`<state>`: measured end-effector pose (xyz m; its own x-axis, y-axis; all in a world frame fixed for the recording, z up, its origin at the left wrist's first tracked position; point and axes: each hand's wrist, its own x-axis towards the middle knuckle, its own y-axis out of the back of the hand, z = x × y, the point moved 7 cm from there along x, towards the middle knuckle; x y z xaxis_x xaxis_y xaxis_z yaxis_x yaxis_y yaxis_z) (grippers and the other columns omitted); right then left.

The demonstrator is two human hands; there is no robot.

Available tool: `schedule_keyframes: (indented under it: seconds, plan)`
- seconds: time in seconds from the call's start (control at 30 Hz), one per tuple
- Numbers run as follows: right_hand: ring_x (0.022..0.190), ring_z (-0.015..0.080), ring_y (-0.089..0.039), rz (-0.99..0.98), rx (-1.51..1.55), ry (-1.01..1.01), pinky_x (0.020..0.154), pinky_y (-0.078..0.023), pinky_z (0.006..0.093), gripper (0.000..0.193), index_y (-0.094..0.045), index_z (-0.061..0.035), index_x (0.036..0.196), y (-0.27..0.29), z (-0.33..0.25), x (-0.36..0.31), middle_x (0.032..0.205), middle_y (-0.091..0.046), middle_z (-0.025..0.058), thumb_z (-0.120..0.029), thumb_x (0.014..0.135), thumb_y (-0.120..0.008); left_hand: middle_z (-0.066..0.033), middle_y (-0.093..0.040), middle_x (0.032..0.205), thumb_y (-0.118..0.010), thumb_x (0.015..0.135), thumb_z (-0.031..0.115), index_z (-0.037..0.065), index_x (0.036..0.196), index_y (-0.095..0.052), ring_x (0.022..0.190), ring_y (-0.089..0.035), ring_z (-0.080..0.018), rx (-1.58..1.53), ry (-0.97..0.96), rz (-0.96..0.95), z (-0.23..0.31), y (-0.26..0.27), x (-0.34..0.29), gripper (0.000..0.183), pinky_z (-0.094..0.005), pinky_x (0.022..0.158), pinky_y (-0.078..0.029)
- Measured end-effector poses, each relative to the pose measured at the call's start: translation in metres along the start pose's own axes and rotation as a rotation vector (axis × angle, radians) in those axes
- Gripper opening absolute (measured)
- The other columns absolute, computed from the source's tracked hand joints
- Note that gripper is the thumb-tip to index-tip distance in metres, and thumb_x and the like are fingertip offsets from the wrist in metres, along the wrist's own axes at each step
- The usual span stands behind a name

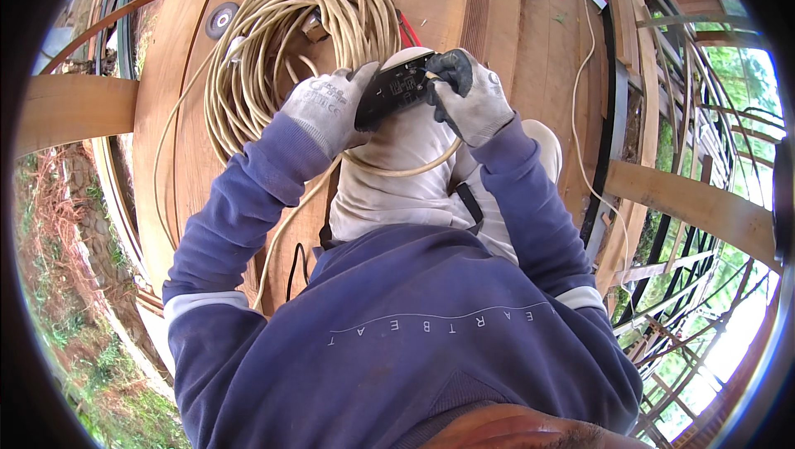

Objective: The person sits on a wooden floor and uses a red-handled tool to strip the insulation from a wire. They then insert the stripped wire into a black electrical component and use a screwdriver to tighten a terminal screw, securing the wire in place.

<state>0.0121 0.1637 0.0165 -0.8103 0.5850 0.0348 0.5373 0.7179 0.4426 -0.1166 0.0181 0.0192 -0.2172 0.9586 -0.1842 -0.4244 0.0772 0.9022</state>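
Both gloved hands close on a small black device (396,89) held over the person's raised knee: the left hand (325,108) wraps its left end, while the right hand (470,97) pinches its right end with dark fingertips (451,72). A cream cable (414,169) droops below it, running to the large cable coil (290,43) lying on the wooden deck (513,26).

Left of gloved left hand (325,105): big coil of cream cable (281,43) is crowding the boards | ahead: red wire (410,31) is lying close by | right of gloved right hand (472,97): bare reddish wooden planks (530,43) are lying open up to a thin cream cord (577,109) | below: bent knee in pale trousers (406,167) is blocking.
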Motion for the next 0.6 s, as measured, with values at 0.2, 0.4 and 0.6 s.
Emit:
schedule_keyframes:
  seconds: [0.2, 0.4, 0.6]
  plan:
    - [0.081, 0.0352, -0.071, 0.206, -0.307, -0.063, 0.071, -0.056, 0.0418, 0.024, -0.061, -0.0043, 0.109, 0.003, -0.006, -0.023, 0.088, -0.071, 0.0168, -0.014, 0.088, -0.068, -0.022, -0.063, 0.115, -0.082, 0.074, 0.028, 0.008, 0.143, -0.043, 0.105, -0.064, -0.0378, 0.037, 0.027, -0.009, 0.007, 0.002, 0.001, 0.082, -0.0451, 0.092, -0.051]
    - [0.079, 0.0347, -0.071, 0.318, -0.241, 0.164, 0.071, -0.057, 0.0407, 0.021, -0.064, -0.0029, 0.109, 0.002, -0.007, -0.036, 0.089, -0.072, 0.0168, -0.008, 0.089, -0.065, -0.0219, -0.062, 0.117, -0.084, 0.073, 0.03, 0.009, 0.145, -0.042, 0.107, -0.063, -0.0378, 0.019, 0.053, -0.015, 0.009, 0.001, -0.003, 0.086, -0.0448, 0.094, -0.051]
    - [0.083, 0.0385, -0.069, 0.023, -0.119, -0.068, 0.074, -0.054, 0.0426, 0.02, -0.069, 0.0, 0.106, 0.006, 0.008, -0.017, 0.087, -0.07, 0.0214, -0.008, 0.091, -0.059, -0.0212, -0.062, 0.116, -0.084, 0.072, 0.03, 0.008, 0.145, -0.042, 0.106, -0.064, -0.0374, 0.022, 0.049, 0.035, 0.005, -0.006, -0.006, 0.087, -0.0454, 0.092, -0.051]
